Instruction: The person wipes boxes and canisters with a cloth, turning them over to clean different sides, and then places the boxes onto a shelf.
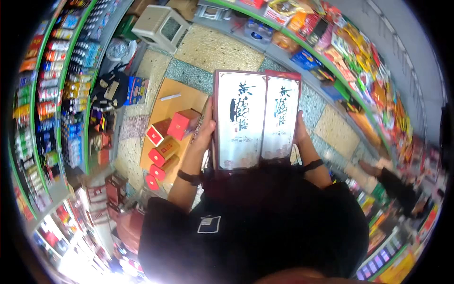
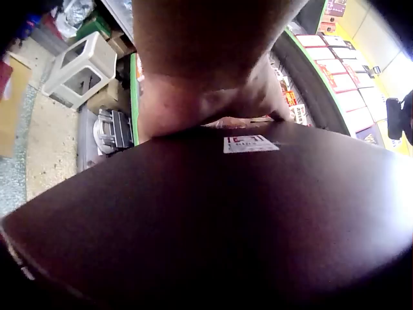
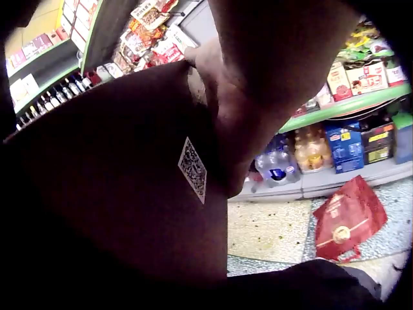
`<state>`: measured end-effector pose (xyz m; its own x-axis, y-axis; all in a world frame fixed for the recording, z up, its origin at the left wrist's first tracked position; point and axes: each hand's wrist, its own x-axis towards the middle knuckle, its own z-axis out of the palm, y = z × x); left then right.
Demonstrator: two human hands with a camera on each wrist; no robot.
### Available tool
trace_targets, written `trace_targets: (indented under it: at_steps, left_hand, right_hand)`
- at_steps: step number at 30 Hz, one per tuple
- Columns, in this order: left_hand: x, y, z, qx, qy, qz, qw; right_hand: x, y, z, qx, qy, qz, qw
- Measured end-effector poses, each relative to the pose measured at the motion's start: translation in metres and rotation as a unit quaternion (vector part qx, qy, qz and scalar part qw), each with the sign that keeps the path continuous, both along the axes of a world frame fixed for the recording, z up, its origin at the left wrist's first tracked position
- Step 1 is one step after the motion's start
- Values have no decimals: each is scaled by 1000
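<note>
Two flat gift boxes, a left gift box [image 1: 240,142] and a right gift box [image 1: 280,137], stand side by side before the chest in the head view. Both have white fronts with black brush characters and dark red edges. My left hand [image 1: 204,132] holds the outer side of the left box. On the opposite outer side, my right hand [image 1: 300,131] grips the right box. The left wrist view shows a dark box face with a small white label [image 2: 248,144]. In the right wrist view, a code sticker [image 3: 193,171] sits on dark box material beside the hand.
A wooden tabletop [image 1: 177,97] at left bears several red boxes [image 1: 163,151]. Beyond it stands a white stool [image 1: 161,28]. Stocked shelves [image 1: 302,42] curve around the tiled floor. A red bag [image 3: 352,219] lies on the floor. Another person [image 1: 397,189] is at far right.
</note>
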<state>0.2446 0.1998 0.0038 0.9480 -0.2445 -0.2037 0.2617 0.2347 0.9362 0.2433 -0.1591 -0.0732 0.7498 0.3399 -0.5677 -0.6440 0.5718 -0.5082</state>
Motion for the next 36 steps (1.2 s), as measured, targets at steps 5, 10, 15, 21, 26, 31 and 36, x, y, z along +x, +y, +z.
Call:
trace_targets:
  at_steps: [5, 10, 15, 21, 26, 31, 36]
  left_hand:
    - [29, -12, 34, 4, 66, 53, 996]
    - [42, -38, 81, -45, 183, 90, 978]
    - [63, -51, 81, 26, 110, 140, 984]
    - [102, -51, 22, -160, 119, 345, 917]
    - [152, -1, 9, -257, 62, 436, 860]
    - [191, 63, -5, -272, -6, 493, 827]
    - [212, 112, 7, -260, 25, 594, 761]
  right_hand:
    - [95, -28, -13, 72, -36, 153, 985]
    - [172, -34, 16, 19, -48, 313, 948]
    - [234, -27, 2, 48, 2, 312, 949]
    - [338, 11, 20, -46, -93, 305, 947]
    - [434, 67, 47, -63, -150, 274, 948]
    - [488, 128, 81, -111, -192, 190, 957]
    - [516, 201, 101, -25, -180, 114, 977]
